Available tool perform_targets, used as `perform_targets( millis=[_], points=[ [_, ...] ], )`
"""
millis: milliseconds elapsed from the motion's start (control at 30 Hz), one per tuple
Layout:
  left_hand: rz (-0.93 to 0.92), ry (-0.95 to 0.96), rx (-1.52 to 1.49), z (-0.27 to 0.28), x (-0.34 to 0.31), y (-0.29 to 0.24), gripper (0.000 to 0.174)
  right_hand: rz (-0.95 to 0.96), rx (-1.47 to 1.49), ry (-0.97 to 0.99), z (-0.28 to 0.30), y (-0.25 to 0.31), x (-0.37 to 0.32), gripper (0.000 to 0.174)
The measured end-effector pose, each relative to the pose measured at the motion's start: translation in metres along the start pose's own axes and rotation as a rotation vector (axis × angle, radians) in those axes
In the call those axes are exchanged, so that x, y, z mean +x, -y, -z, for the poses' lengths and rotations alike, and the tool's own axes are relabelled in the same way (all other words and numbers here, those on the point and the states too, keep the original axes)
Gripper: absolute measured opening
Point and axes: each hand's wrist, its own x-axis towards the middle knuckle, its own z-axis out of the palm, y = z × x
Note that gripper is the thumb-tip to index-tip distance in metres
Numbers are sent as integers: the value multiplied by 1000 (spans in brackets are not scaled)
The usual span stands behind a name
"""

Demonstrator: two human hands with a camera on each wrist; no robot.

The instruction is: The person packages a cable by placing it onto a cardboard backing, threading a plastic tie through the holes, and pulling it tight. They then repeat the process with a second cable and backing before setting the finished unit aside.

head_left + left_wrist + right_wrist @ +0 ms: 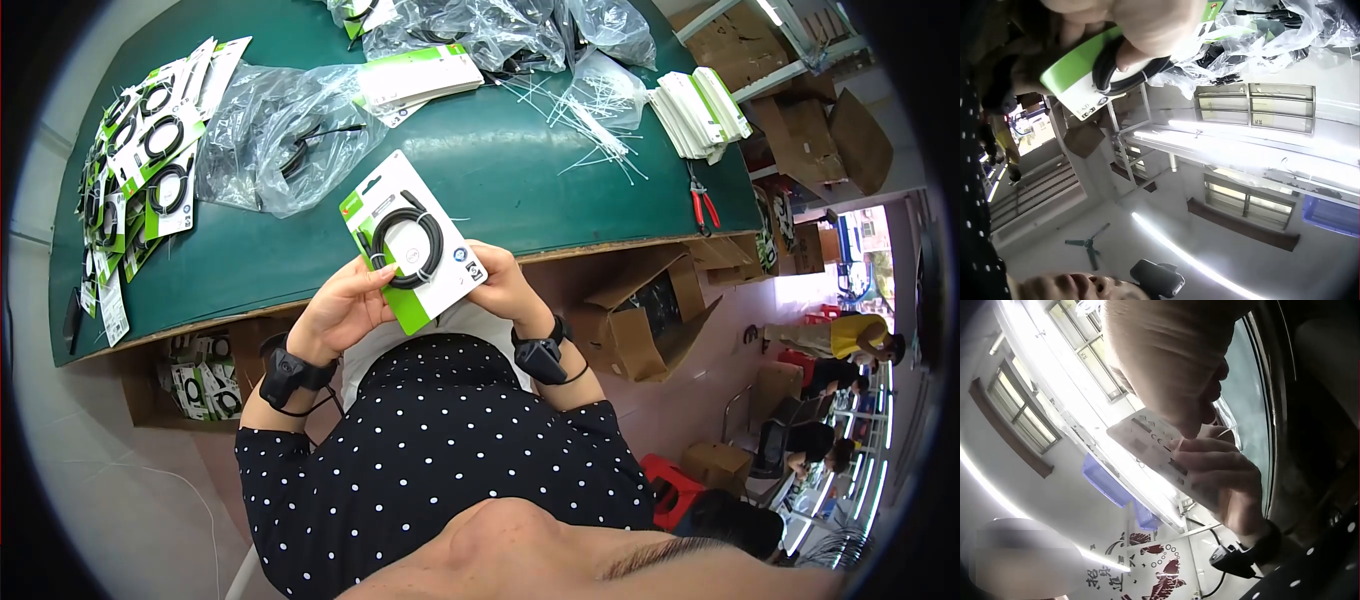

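Both hands hold a white-and-green cable card [400, 235] over the table's front edge, with a coiled black cable [437, 240] on its face. My left hand [350, 305] grips the lower left, thumb on the front and other fingers behind. My right hand [503, 287] pinches the card's lower right edge. In the left wrist view the left thumb presses at the coil [1102, 65]. From the right wrist, the card's printed back [1150, 444] shows, with left-hand fingers [1216, 459] spread against it.
Packed cable cards [160, 130] pile up at the left of the green table [480, 165]. Beyond lie a clear plastic bag [285, 130], blank card stacks [420, 75], white cable ties [600, 135] and red-handled cutters [703, 205]. An open carton [640, 335] stands below the edge.
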Motion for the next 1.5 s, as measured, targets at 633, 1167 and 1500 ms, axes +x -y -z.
perform_targets(
  millis=[633, 1167, 1500],
  points=[
    [-331, -225, 546, 2, -18, 33, 52, 162, -335, -488, -11, 21, -28, 24],
    [-93, 5, 710, -13, -9, 41, 60, 686, -1010, -180, -8, 42, -20, 23],
    [-420, -165, 572, -2, -15, 21, 50, 505, -787, -442, -16, 46, 5, 26]
  ],
)
